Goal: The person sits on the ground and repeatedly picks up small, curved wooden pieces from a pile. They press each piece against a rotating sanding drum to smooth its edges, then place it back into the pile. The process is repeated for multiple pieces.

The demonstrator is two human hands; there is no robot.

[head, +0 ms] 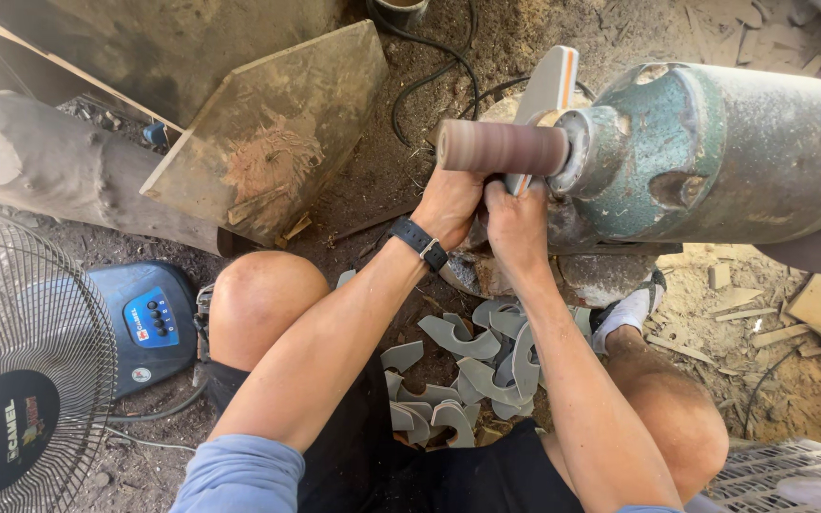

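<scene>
My left hand (448, 201) and my right hand (515, 220) are closed together on a small grey piece just under a brown sanding drum (501, 147). The piece is mostly hidden by my fingers. The drum sticks out sideways from a big green-grey motor housing (715, 152). A black watch (420, 242) is on my left wrist. I sit with knees apart, and a heap of curved grey cut pieces (472, 366) lies on the ground between my legs.
A standing fan (21, 380) with a blue base (149, 323) is at the left. A dusty wooden board (277, 133) leans beside a log (40, 166). Black cables (429, 71) run over the sawdust. Wood scraps (810, 323) lie at the right, a white crate (791, 470) at bottom right.
</scene>
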